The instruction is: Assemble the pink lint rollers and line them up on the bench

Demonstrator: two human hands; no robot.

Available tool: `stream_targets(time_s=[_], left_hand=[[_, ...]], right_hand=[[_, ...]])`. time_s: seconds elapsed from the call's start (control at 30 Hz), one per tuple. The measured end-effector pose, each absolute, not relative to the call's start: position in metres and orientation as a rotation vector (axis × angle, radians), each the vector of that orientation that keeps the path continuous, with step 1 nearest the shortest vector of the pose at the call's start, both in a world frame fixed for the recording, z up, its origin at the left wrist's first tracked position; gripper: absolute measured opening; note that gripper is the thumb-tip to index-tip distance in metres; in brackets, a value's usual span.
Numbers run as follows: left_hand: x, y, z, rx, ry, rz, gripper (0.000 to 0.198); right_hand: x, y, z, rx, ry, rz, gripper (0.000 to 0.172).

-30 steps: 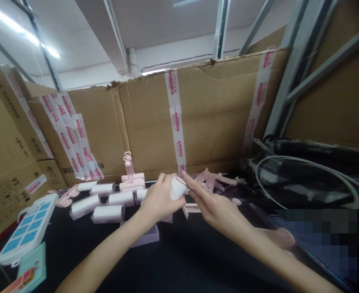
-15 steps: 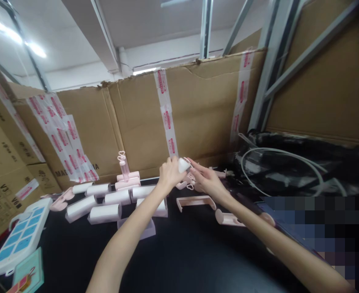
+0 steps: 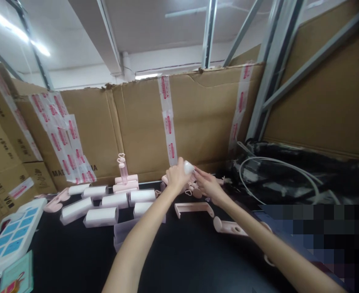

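My left hand (image 3: 177, 178) is closed around a white roll (image 3: 188, 167), which looks like a lint roller refill, held above the back of the black table. At the roll's right end, the fingertips of my right hand (image 3: 210, 188) are pinched together; what lies between them is too small to make out. Below and behind my hands is a cluster of pink plastic parts (image 3: 189, 193), partly covered by them. A pink bracket (image 3: 194, 208) lies just in front of these. Further right is a pink holder (image 3: 232, 228), partly hidden by my right forearm.
Several white rolls (image 3: 101, 216) in clear wraps lie left of my arms, near a translucent tray (image 3: 122, 232). Pink rollers (image 3: 126, 186) stand by the cardboard wall (image 3: 136, 122). A white power strip (image 3: 9, 236) lies far left; black plastic with a pale cable (image 3: 277, 159) is on the right.
My hands and the white roll have shifted slightly to the right in view. The roll has turned, and its end looks more pointed and shiny. Both hands remain closed.
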State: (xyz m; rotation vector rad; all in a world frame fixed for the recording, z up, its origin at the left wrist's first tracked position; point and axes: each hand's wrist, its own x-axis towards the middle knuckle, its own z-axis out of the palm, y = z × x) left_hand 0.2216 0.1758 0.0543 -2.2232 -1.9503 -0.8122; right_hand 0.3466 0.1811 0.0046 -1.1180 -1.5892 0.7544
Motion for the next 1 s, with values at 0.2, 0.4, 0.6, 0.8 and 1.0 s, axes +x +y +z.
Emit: stream_targets(time_s=[0.2,0.4,0.6,0.8,1.0], left_hand=[[0.202,0.158,0.072,-2.262,-1.854,-0.698,0.058],[0.141,0.1,0.07,-2.235,-1.863,-0.637,0.048],[0.092,0.031,0.048,-2.125,-1.928,-0.588,0.04],[0.078,-0.004,0.023,-2.035,-2.012,-0.617,0.039],[0.077,-0.016,0.008,-2.012,-2.013,-0.671,0.043]], right_hand=[[0.369,0.192,0.012,-1.331,-1.641,0.533,0.067],[0.347,0.14,0.041,-1.104,-1.983,0.522,0.047],[0.285,0.069,0.029,-0.813,-2.259,0.71,0.045],[0.27,0.043,0.021,-0.756,-2.303,0.948,0.044],[0.263,0.027,0.022,-0.729,-2.283,1.096,0.045]])
